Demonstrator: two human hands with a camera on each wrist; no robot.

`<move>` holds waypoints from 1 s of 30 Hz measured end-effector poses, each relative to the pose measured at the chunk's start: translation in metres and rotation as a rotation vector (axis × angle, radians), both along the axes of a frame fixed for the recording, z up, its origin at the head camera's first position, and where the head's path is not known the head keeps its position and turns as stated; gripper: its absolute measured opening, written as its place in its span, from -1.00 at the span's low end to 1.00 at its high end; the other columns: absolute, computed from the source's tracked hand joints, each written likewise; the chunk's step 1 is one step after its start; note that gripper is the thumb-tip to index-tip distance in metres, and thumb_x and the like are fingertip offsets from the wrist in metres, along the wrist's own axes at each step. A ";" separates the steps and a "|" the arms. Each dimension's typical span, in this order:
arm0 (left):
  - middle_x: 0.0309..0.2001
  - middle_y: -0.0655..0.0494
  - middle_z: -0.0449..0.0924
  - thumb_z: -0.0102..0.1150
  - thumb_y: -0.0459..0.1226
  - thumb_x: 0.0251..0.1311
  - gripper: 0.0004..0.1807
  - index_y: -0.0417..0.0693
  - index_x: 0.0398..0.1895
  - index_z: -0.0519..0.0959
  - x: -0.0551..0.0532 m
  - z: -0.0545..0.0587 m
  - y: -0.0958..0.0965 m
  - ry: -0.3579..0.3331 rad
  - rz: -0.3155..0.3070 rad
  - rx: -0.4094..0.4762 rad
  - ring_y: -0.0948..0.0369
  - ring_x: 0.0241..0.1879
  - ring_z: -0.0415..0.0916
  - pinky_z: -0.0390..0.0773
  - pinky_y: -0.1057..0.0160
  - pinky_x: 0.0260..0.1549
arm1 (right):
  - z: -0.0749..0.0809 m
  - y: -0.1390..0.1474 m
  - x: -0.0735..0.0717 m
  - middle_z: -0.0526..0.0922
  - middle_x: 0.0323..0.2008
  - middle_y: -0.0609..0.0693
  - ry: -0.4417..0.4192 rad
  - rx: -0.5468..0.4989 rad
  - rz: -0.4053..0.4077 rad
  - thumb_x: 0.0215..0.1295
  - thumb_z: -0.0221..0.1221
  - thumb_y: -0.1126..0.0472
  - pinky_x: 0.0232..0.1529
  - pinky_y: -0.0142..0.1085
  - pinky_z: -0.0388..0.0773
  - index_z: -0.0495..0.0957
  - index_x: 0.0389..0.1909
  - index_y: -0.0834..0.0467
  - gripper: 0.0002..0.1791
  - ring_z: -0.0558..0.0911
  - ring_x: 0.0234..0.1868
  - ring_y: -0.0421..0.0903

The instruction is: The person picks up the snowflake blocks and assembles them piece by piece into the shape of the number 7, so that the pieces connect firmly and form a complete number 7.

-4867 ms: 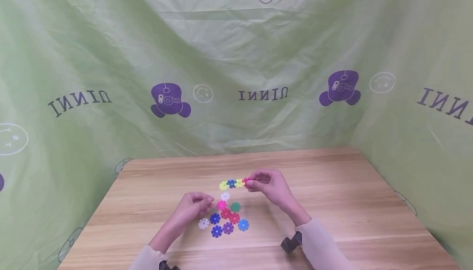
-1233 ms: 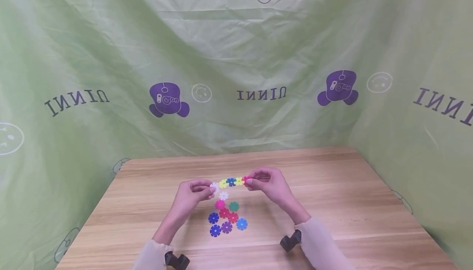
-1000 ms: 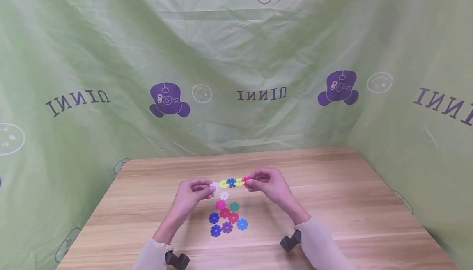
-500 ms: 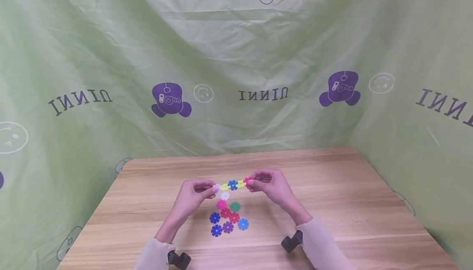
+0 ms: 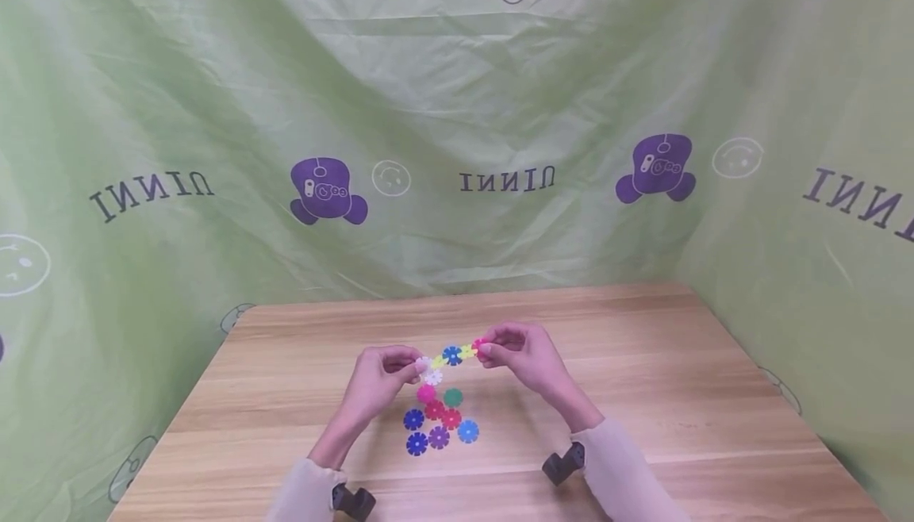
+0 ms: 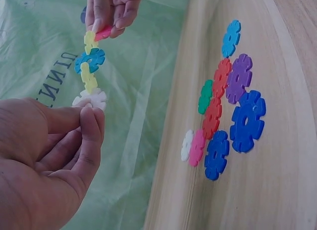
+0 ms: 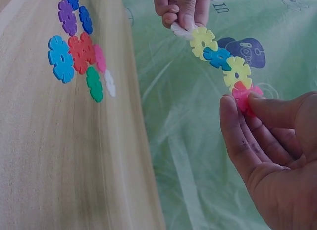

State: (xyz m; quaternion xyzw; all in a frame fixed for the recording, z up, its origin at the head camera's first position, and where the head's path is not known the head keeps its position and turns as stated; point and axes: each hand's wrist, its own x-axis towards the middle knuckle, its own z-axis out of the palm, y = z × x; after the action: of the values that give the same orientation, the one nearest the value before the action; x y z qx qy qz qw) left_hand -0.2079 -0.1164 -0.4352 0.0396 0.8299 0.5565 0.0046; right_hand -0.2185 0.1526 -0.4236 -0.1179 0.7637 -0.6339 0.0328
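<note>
My left hand (image 5: 378, 383) pinches a white snowflake disc (image 6: 97, 98) between thumb and fingers. Facing it, my right hand (image 5: 527, 357) pinches a pink snowflake disc (image 7: 241, 94), the right end of a short chain held above the table. From there the chain runs through a yellow disc (image 7: 237, 71), a blue disc (image 5: 452, 356) and another yellow disc (image 7: 203, 41). The white disc meets this last yellow one at its rim; whether their slots are fully interlocked I cannot tell. Fingertips cover part of both end discs.
Loose snowflake discs lie on the wooden table (image 5: 607, 395) below the hands: a green disc (image 5: 453, 397), a purple disc (image 5: 439, 437), a light blue disc (image 5: 467, 431), and several others in red, dark blue, pink and white. A green printed curtain (image 5: 428, 252) hangs behind.
The left hand, holding nothing at first, has picked up the white disc from the table's left and brought it to the chain's left end. Lately the chain has twisted and its left end dipped slightly.
</note>
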 end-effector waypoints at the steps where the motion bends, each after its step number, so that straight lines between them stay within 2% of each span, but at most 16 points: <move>1: -0.24 -0.02 0.84 0.39 -0.36 0.28 -0.86 -0.14 -0.12 0.77 0.000 0.000 0.000 0.000 0.005 0.004 -0.01 -0.24 0.79 0.78 -0.06 -0.09 | 0.001 -0.001 0.000 0.83 -0.20 0.19 -0.005 0.001 -0.005 0.37 0.37 0.29 -0.03 -0.09 0.81 0.70 -0.11 0.30 -0.83 0.85 -0.21 0.01; 8: -0.19 -0.12 0.83 0.39 -0.35 0.29 -0.83 -0.18 -0.08 0.76 0.002 0.003 -0.002 -0.001 0.026 0.023 -0.07 -0.21 0.80 0.79 -0.04 -0.10 | -0.001 -0.009 0.003 0.84 -0.24 0.15 -0.015 0.021 -0.044 0.35 0.37 0.34 -0.05 -0.06 0.82 0.71 -0.15 0.27 -0.89 0.85 -0.24 0.03; 14: -0.21 -0.07 0.84 0.38 -0.37 0.28 -0.84 -0.17 -0.09 0.76 0.002 0.003 -0.004 0.004 0.012 0.003 -0.09 -0.21 0.79 0.78 -0.08 -0.06 | -0.006 -0.009 0.002 0.84 -0.22 0.15 -0.004 0.024 -0.043 0.35 0.38 0.31 -0.01 0.00 0.80 0.71 -0.13 0.26 -0.86 0.85 -0.25 0.00; 21: -0.22 -0.04 0.84 0.42 -0.32 0.28 -0.82 -0.17 -0.09 0.76 0.000 -0.001 -0.008 -0.022 0.019 0.055 -0.02 -0.22 0.81 0.78 -0.06 -0.02 | -0.009 -0.007 0.000 0.84 -0.20 0.19 -0.013 -0.004 -0.024 0.34 0.39 0.30 -0.10 -0.19 0.82 0.70 -0.11 0.29 -0.82 0.85 -0.24 0.00; 30: -0.17 -0.02 0.83 0.44 -0.32 0.26 -0.79 -0.15 -0.06 0.76 0.002 -0.001 -0.015 -0.008 0.010 0.092 0.11 -0.21 0.79 0.79 0.26 -0.19 | -0.009 -0.007 0.000 0.84 -0.17 0.22 -0.019 -0.030 -0.028 0.35 0.38 0.29 -0.06 -0.17 0.81 0.70 -0.08 0.31 -0.79 0.86 -0.19 0.06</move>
State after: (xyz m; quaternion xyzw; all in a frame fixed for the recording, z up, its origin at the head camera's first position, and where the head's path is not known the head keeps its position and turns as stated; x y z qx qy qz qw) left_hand -0.2059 -0.1310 -0.4360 0.0336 0.8036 0.5942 0.0033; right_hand -0.2186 0.1457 -0.4322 -0.1018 0.7553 -0.6467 0.0293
